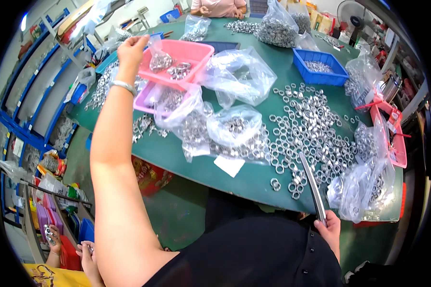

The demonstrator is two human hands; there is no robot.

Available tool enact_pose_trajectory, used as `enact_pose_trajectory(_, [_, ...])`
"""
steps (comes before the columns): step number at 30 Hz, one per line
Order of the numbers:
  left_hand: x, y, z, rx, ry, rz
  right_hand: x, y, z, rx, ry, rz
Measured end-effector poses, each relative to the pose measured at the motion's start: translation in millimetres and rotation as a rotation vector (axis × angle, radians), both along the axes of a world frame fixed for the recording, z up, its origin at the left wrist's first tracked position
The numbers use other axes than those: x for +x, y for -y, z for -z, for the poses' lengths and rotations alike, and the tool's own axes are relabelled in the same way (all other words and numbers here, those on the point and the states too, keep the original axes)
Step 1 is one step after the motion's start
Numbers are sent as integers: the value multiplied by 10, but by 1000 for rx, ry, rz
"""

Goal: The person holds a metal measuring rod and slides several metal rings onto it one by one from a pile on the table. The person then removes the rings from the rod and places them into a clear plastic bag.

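Note:
My left hand (131, 48) is raised at the far left of the table, its fingers pinched on the top of a small clear plastic bag (161, 60). Small shiny metal pieces fill the bag's bottom, which hangs in a pink tray (201, 57) beside a loose pile of metal pieces (179, 71). At the table's near edge, my right hand (329, 227) is closed on the lower end of a long, tapered grey metal tool (313, 186). The tool's narrow tip points away from me, over a wide spread of silvery metal rings (311, 124).
A blue tray (337, 77) of small parts stands at the back right. Clear bags (239, 126) of rings lie mid-table beside a white paper (229, 165). A pink bin (398, 152) is at the right edge. Another person's hands (87, 256) show at lower left; someone sits opposite (219, 7).

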State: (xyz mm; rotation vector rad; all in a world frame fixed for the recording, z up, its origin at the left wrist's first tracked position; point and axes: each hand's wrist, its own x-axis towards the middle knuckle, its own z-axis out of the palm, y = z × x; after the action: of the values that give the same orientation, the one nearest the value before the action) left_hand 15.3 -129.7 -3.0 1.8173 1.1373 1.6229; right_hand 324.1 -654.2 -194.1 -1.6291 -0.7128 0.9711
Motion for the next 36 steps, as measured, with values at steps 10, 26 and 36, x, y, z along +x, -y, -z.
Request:
enact_pose_trajectory(10, [-53,-1456,-144,-229,-543,-121,9,-432,-252,-58,39,174])
enact_pose_trajectory(26, [2,-175,-117,-528,-536,464,-26,-394,-273,-56,120,60])
enact_pose_trajectory(36, [560,1245,431,-447,-637,757,6,18,-253,82,109,1])
